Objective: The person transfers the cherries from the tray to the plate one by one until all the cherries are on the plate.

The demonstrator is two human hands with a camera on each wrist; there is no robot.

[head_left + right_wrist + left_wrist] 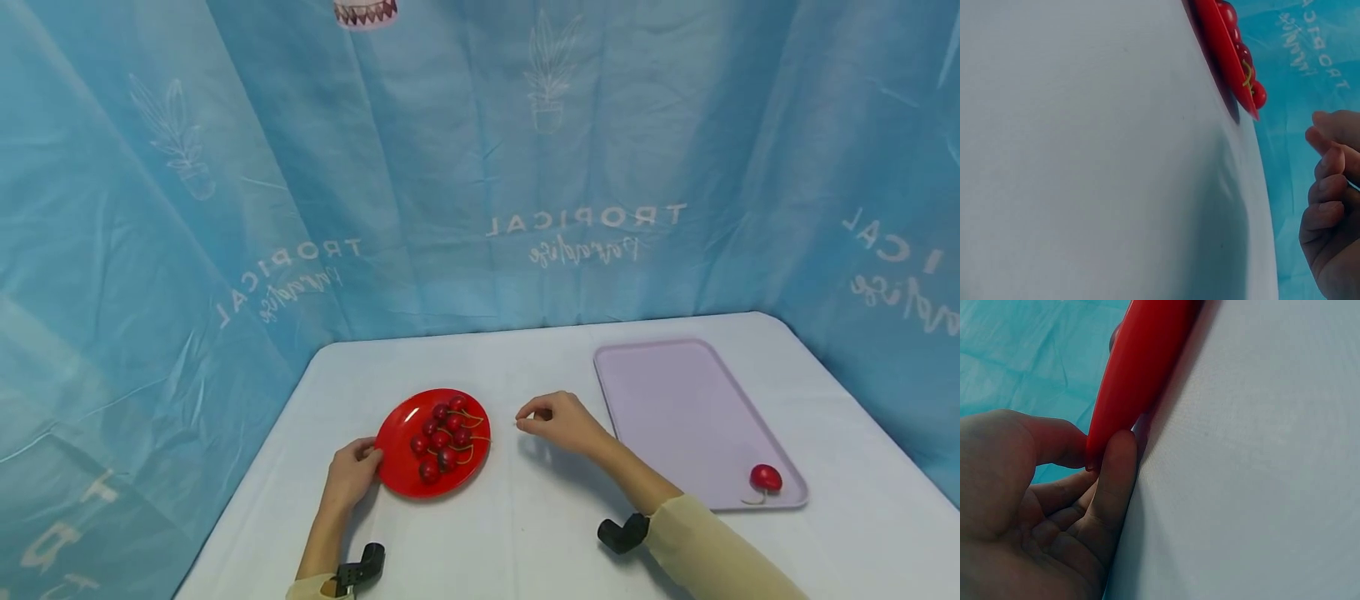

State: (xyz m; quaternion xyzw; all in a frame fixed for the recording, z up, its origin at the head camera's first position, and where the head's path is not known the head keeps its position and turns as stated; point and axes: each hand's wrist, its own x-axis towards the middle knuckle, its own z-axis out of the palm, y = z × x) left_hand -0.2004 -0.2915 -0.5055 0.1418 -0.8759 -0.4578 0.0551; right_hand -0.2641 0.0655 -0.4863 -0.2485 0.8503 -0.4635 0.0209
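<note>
A red plate (401, 477) with several dark red cherries (442, 433) and their stems sits on the white table. My left hand (369, 457) grips the plate's near left rim, the thumb on top and a finger under the edge (1116, 456). My right hand (527, 422) hovers just right of the plate with its fingers curled, pinching a thin pale stem-like sliver (1352, 184) at the fingertips. In the right wrist view the plate (1222, 44) and cherries (1244, 56) appear edge-on, apart from the fingers (1329, 187).
A lilac tray (675, 408) lies to the right, with a single red cherry (766, 477) and its stem in its near right corner. A blue printed curtain (480, 167) hangs round the table's back and sides. White tabletop (525, 525) stretches between the hands.
</note>
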